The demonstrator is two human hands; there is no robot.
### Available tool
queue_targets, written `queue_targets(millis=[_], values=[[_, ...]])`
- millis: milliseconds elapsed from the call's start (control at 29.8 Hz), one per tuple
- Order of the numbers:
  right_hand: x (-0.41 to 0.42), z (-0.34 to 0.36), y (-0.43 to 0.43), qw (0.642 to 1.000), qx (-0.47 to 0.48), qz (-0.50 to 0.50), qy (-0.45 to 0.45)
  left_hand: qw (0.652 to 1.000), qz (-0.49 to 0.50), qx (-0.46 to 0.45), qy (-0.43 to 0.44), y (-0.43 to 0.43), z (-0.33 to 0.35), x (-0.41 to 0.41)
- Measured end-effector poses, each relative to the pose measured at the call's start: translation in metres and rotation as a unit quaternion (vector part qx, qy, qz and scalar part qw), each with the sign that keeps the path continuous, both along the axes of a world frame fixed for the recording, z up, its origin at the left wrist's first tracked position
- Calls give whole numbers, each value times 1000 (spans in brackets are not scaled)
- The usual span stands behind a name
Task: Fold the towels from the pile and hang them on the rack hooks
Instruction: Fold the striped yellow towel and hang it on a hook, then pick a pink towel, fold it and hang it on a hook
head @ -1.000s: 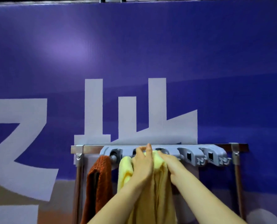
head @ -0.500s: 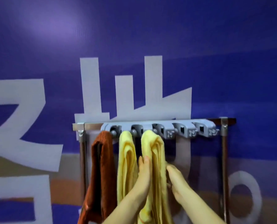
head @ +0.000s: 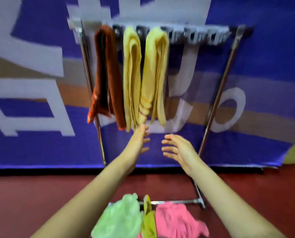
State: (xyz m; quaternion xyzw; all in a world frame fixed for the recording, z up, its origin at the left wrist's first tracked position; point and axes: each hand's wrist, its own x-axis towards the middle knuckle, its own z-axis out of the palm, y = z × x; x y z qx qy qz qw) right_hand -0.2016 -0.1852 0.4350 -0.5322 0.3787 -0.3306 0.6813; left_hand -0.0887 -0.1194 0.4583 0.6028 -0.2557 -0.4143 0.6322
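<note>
Three folded towels hang from hooks at the left end of the rack (head: 203,34). A rust towel (head: 107,69) is outermost, then the left yellow towel (head: 131,74) and the right yellow towel (head: 156,69), close side by side. Below them, between the rack's posts, both hands are raised. The left hand (head: 139,141) has its fingers loosely apart and holds nothing. Its top fingertip is at the yellow towels' lower ends, and blur hides whether it touches them. The right hand (head: 177,148) is just beside it, fingers spread, clear of the cloth. The pile lies at the rack's foot by the lower bar (head: 174,201): a green towel (head: 121,219), an olive towel (head: 148,222) and a pink towel (head: 176,220). A blue banner (head: 263,48) stands behind the rack.
</note>
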Motion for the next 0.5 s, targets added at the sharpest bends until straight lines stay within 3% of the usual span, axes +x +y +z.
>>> queue_targets(millis=[34,269,370,403,504], values=[[-2,-3,-1,1000,-13,-7,9,998,-21,0,-58,0,-1,3],[-60,-169,41,972,153,8,175,971,-140,181,-71,76,-161,27],[-71,-217,43,950,211,-1,231,958,-138,247,-43,98,-210,53],[-73,-258,38,932,253,-6,258,945,-146,292,-6,95,-256,57],[-77,-292,38,914,288,-22,285,940,-122,313,52,105,-295,53]])
